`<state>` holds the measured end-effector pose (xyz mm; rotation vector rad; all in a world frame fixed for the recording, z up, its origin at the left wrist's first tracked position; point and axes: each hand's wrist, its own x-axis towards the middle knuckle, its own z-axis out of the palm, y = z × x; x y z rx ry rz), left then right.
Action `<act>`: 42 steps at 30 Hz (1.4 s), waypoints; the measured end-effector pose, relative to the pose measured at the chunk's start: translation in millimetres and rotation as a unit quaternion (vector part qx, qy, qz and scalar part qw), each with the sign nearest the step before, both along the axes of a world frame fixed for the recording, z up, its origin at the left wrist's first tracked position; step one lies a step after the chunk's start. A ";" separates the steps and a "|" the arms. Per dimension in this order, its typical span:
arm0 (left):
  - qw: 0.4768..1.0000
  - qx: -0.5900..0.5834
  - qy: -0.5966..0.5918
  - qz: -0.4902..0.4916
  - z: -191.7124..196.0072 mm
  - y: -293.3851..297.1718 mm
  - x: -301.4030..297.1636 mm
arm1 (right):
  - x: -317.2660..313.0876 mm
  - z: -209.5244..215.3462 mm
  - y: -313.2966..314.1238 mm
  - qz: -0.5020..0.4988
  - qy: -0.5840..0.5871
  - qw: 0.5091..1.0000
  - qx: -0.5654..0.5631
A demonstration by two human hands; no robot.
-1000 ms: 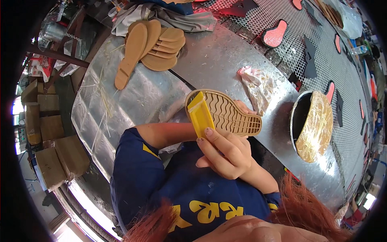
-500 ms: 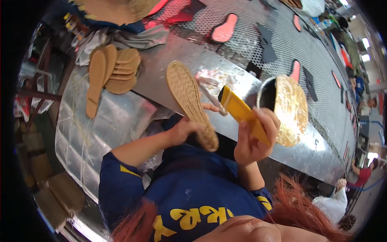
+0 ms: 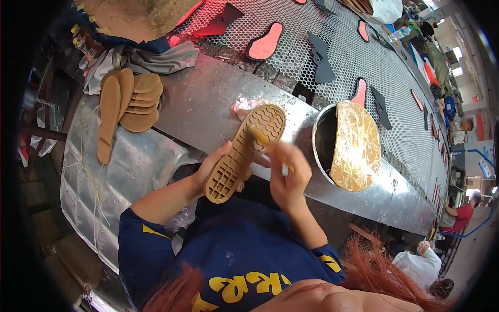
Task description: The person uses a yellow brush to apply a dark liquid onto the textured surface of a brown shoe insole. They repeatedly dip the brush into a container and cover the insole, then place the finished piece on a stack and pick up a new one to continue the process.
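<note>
Left of the round pot (image 3: 314,144), the left hand (image 3: 209,166) grips a long tan sole (image 3: 232,165), its far end slanting potward; the right hand (image 3: 292,179), nearer the pot, pinches a blurry yellow tool (image 3: 258,136) over it.

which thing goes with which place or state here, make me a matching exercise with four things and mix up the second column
Things:
1. patterned tan sole
2. yellow tool
3. round container
4. pink sole-shaped pieces

Places or states:
a. in the right hand
b. on the metal mesh
c. in the left hand
d. partly covered by a shiny slab

Pairs: 1-c, 2-a, 3-d, 4-b
</note>
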<state>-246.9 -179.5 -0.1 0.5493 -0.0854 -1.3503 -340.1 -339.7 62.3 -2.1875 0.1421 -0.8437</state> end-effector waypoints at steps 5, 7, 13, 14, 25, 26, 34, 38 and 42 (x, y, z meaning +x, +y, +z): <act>0.997 -0.075 -0.033 -0.006 9.7 -8.2 0.4 | -13.0 -10.2 -19.0 -0.009 0.019 0.990 0.139; 0.996 -0.084 -0.023 -0.013 8.6 -9.0 3.6 | 3.2 -23.9 -37.5 -0.104 0.009 0.991 0.083; 0.999 -0.028 0.017 -0.024 -0.3 -3.6 3.5 | -18.0 0.2 12.7 0.028 -0.047 0.998 -0.024; 0.999 0.000 0.049 -0.012 -5.1 -4.3 0.8 | -19.8 5.3 24.8 0.066 -0.057 0.995 -0.057; 0.980 -0.137 0.142 0.000 3.6 -9.6 5.7 | -16.6 17.1 30.2 0.120 0.014 0.985 -0.121; 0.979 -0.133 0.152 0.007 5.0 -11.3 7.1 | -23.4 16.7 43.9 0.191 -0.022 0.978 -0.079; 0.975 -0.137 0.174 -0.018 3.7 -7.4 5.7 | 6.7 11.8 -2.8 0.045 0.050 0.997 -0.046; 0.957 -0.188 0.221 0.013 7.4 -16.9 4.1 | -19.6 40.6 39.2 0.252 -0.003 0.967 -0.038; 0.997 -0.080 0.014 0.018 3.7 -9.8 4.8 | -5.4 22.6 -7.5 0.122 0.036 0.990 0.064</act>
